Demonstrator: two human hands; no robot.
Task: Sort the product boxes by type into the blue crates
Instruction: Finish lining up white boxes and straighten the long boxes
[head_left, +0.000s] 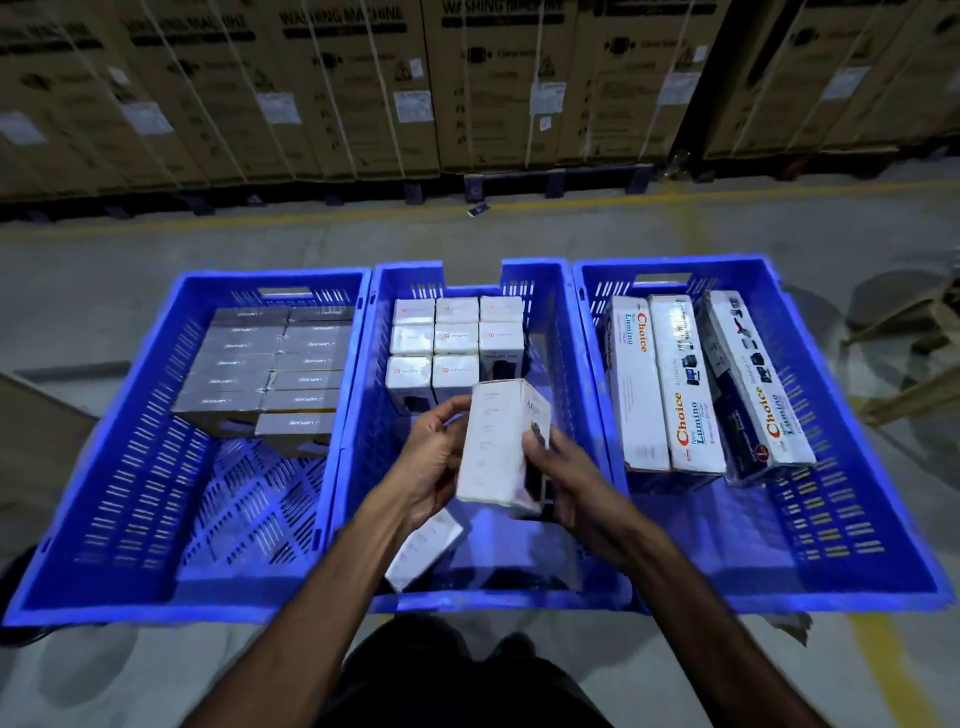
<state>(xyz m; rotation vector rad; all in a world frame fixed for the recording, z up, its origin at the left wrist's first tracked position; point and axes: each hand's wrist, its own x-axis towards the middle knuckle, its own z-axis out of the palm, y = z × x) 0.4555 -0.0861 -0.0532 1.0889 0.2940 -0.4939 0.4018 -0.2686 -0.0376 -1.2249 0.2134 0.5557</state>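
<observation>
Left hand (434, 457) and right hand (569, 480) both grip one white box (501, 444), upright, above middle crate (563, 332); eight white boxes (454, 338) stand at its far end; grey boxes (270, 364) left crate (130, 415); long boxes (685, 384) right crate (841, 467).

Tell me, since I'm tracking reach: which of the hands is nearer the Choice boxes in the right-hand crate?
Right. The right hand grips the white box on the side facing the Choice boxes. The left hand holds the box's far side, over the middle crate.
</observation>
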